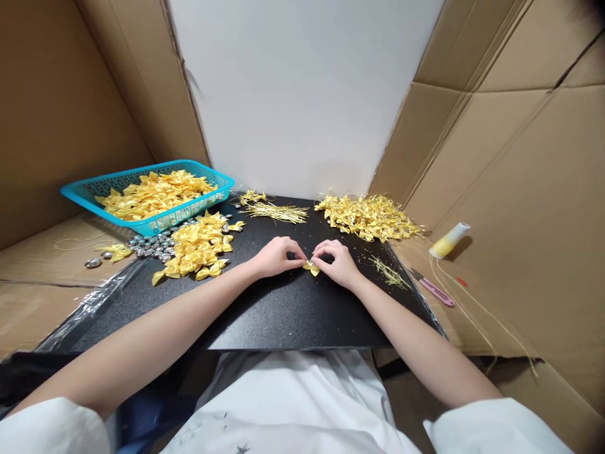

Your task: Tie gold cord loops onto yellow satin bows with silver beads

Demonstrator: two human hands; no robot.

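Over the middle of the black tabletop (283, 315), both my hands meet at a small yellow ribbon bow (312, 269). My left hand (280, 257) has thumb and fingertips pinched together at the bow's left side. From the other side, my right hand (338, 262) pinches it too, with a small shiny spot showing between the fingertips. The fingers partly cover the bow, and whether a wire is in them is too small to tell. Behind the hands lies a bundle of gold wire ties (278, 213).
At left stands a turquoise basket (184, 218) of yellow bows, with loose bows (198, 246) and silver bells or beads (154, 246) before it. Bows with ties (368, 215) are heaped back right. Cut ties (390, 272), a pink utility knife (435, 289) and a thread spool (449, 241) lie right.
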